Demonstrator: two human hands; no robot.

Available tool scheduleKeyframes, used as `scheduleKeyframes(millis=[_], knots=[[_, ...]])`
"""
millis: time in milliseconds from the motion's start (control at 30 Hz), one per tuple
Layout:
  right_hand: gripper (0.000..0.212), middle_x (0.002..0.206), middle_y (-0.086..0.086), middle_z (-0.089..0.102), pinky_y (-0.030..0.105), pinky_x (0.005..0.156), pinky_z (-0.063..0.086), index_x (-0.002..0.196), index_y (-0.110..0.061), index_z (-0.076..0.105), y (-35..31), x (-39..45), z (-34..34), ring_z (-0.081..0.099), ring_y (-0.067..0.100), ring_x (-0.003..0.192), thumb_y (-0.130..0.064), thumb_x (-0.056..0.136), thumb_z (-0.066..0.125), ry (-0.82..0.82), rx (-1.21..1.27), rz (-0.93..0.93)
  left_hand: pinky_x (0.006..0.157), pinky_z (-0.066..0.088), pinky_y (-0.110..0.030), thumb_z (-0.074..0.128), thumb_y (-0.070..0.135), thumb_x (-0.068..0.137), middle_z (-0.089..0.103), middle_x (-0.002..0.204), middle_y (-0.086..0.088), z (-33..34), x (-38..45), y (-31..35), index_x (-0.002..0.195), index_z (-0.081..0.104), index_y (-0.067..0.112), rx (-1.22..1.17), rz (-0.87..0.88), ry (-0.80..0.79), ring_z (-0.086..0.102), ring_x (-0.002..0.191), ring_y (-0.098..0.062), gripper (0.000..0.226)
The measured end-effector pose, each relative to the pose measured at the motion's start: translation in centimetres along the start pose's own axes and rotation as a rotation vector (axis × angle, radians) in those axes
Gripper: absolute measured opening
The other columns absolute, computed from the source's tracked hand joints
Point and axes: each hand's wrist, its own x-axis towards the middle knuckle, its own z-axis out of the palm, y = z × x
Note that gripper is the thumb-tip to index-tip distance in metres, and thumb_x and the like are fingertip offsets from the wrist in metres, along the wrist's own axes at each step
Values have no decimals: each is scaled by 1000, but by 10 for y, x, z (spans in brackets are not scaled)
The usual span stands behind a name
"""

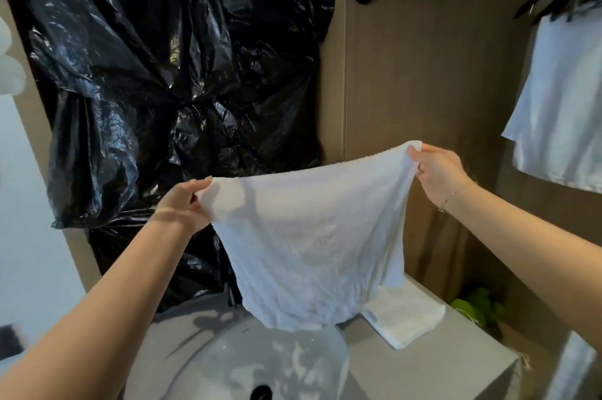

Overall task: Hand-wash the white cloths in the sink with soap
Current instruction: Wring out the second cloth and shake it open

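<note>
Two grips: my left hand [182,201] and right hand [438,168] each pinch a top corner of the white cloth [309,246].
Cloth position: spread in the air, hanging above the sink [208,367].
Table: a folded cloth [404,318] lies beside the basin.
Advice: I'd keep both pinches firm and the top edge level, lowering it evenly into the sink.

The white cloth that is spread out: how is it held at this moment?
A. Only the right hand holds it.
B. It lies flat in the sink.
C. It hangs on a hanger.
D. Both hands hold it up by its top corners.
D: the left hand and the right hand each pinch a top corner of the white cloth, which hangs above the sink.
</note>
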Motion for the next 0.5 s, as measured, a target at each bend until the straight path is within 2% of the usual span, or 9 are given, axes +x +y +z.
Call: scheduleKeyframes(millis=[100,133,200,233,400,467,500], knots=[[30,121,-2,57,27,90,45,124,-17,57,-6,13,-24,53,16,109,-27,95,60,85,-49,53,95,49,-33,58,14,96,62,121,-5,20,4,-19,138,50,13,-88,104,-75,63,112,-17,42],[31,121,-2,57,26,85,45,124,-18,57,-5,19,-34,53,16,108,-29,96,59,110,-67,73,88,49,-27,56,13,97,63,117,-3,28,6,-26,140,48,13,-36,170,-93,64,105,-11,44],[28,119,-2,58,23,74,45,122,-19,58,-3,31,-51,55,17,108,-31,96,58,155,-87,100,73,47,-19,60,9,94,66,97,2,46,10,-37,134,55,13,95,295,-79,63,76,-3,41],[25,117,-3,59,23,73,45,119,-19,59,-1,36,-59,55,18,109,-30,97,57,166,-90,97,70,46,-18,63,8,92,68,93,2,54,13,-41,129,61,12,147,332,-54,62,73,-4,38],[21,112,-2,64,24,68,47,116,-18,64,5,63,-88,59,20,104,-25,98,56,171,-142,53,80,52,-24,71,2,84,70,102,-5,79,25,-64,118,67,12,287,390,-67,66,88,-13,35],[20,112,-1,65,25,76,49,114,-16,65,8,78,-96,59,21,106,-22,98,56,160,-205,-16,85,52,-25,73,8,84,70,100,-4,83,32,-73,114,70,15,432,505,-35,66,92,-14,31],[19,111,-1,64,26,81,49,113,-15,65,8,86,-99,59,20,106,-22,98,56,156,-255,-64,83,52,-22,73,11,85,70,98,-2,85,37,-76,114,70,16,532,569,-24,66,92,-12,29]])
